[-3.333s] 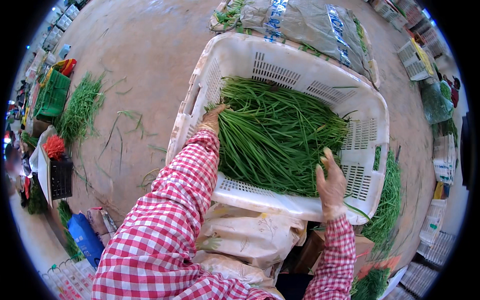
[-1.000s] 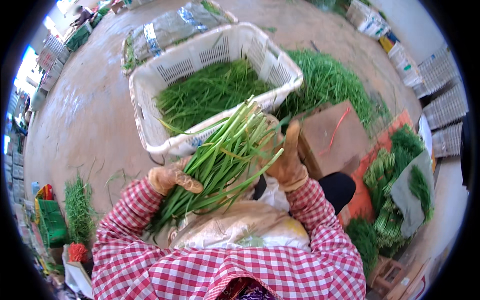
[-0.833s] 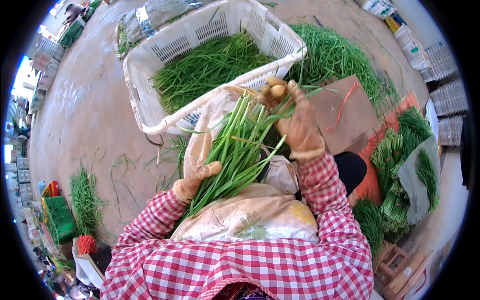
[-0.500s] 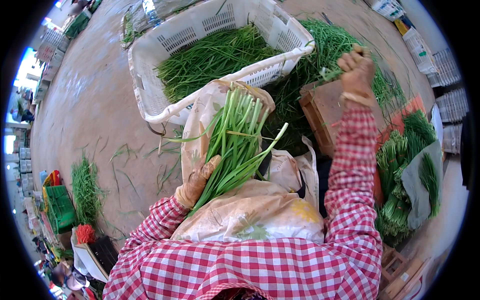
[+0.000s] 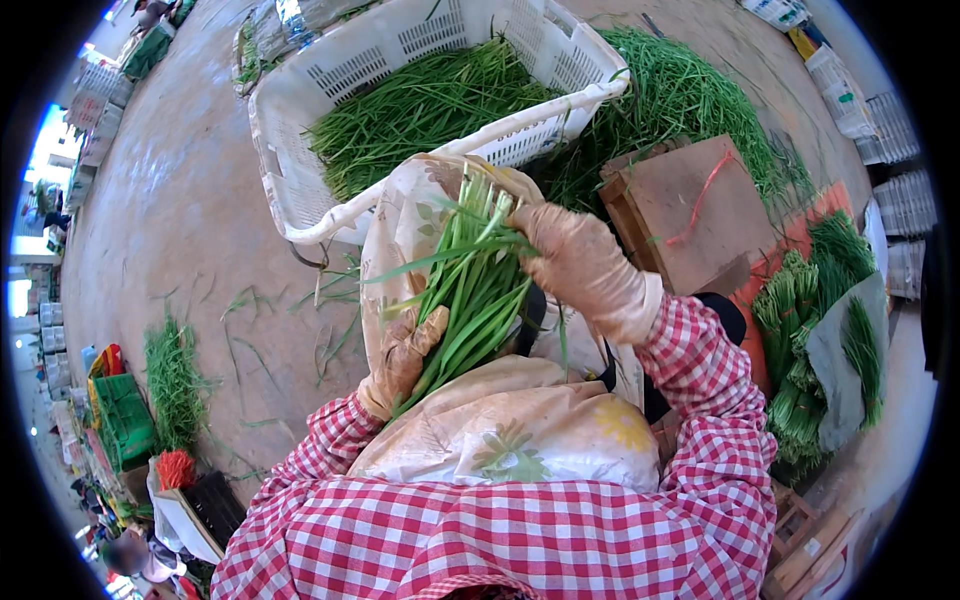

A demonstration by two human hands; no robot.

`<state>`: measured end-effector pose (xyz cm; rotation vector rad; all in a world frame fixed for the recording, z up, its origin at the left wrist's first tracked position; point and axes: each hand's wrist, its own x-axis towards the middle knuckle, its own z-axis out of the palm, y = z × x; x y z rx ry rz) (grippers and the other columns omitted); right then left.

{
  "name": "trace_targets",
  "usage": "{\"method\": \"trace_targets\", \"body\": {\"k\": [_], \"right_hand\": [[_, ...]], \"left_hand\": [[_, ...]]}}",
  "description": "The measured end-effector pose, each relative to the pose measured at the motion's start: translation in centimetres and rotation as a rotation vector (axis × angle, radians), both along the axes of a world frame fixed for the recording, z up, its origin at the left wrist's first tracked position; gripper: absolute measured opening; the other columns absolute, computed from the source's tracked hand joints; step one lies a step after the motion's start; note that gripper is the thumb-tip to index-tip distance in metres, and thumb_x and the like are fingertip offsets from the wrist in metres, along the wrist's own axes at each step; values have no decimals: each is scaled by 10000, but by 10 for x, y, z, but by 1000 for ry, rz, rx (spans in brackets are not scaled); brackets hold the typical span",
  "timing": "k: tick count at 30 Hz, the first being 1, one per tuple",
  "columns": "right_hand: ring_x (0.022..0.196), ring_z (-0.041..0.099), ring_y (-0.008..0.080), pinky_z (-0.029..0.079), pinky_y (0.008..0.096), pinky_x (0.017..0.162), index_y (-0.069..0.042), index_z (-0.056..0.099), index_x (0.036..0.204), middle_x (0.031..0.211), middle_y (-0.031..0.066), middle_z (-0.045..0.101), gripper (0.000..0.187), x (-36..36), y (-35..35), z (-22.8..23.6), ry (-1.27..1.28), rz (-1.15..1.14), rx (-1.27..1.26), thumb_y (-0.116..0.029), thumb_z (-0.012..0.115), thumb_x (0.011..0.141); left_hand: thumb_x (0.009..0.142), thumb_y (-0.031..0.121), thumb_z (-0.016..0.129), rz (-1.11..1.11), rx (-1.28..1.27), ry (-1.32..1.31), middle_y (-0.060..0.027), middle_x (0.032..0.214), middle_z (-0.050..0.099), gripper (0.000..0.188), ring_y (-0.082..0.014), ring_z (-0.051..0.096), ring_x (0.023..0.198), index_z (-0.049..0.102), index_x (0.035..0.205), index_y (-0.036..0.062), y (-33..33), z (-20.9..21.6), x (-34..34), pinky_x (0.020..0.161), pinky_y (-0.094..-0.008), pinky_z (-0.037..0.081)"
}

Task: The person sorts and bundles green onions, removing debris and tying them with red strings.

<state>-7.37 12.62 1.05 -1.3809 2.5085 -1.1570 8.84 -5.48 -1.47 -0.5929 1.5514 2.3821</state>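
My gloved left hand (image 5: pixel 402 362) is closed round the lower, leafy part of a bunch of green chives (image 5: pixel 466 300). The bunch leans over my lap, its pale cut ends pointing away from me. At its upper right side, my gloved right hand (image 5: pixel 590 268) has its fingers curled in against the stalks near the pale ends. Some loose leaves hang by those fingers, and the fingertips are partly hidden. Beneath the bunch, a stained, flower-printed cover (image 5: pixel 500 425) lies across my lap.
Ahead stands a white slatted crate (image 5: pixel 335 225) holding loose chives. Right of it are a heap of greens (image 5: pixel 690 90) and a wooden box (image 5: pixel 700 215) with a red string on top. Tied bunches (image 5: pixel 800 370) lie far right. Loose greens (image 5: pixel 175 380) and a green crate (image 5: pixel 122 420) are left.
My right hand has come back from over the heap at the far right to the top of the bunch, uncovering the wooden box. The left hand keeps its hold.
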Motion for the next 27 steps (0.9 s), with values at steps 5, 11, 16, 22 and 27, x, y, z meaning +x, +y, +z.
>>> {"method": "trace_targets", "body": {"k": [5,11,16,22,27], "right_hand": [[714,629,321,536,382,639,-5,561,947,809,170,607,204,-63,18,-33,441,-223,74,-43,564,747],[733,631,282,524,381,631,-39,591,987,811,146,613,156,-104,57,-4,342,-722,290,-124,535,868],[763,559,291,464,353,763,-59,672,919,895,120,608,262,-13,15,26,30,82,136,-194,744,707],[945,578,342,447,421,862,-80,677,934,964,171,619,367,-24,10,14,-122,234,212,-268,765,631],[851,607,305,433,423,850,-84,683,908,846,134,655,271,-10,-3,-2,-76,80,334,-261,705,703]], "left_hand": [[962,311,489,-20,-200,170,-48,1293,486,482,-125,454,1118,450,1324,-5,3,-21,4,986,-275,353],[975,319,465,38,-62,38,-18,1173,560,459,-99,511,1006,461,1317,13,-3,-20,8,887,-241,419],[976,298,470,-42,-155,69,-14,1184,549,454,-90,495,1019,444,1342,30,-9,-31,15,903,-241,400],[961,265,511,-152,-88,122,31,1106,583,360,-82,517,971,546,1242,44,-11,-15,21,880,-239,413],[940,400,504,-45,169,-51,-28,1161,589,474,-121,557,1015,510,1280,70,-17,-37,19,892,-267,448]]}}
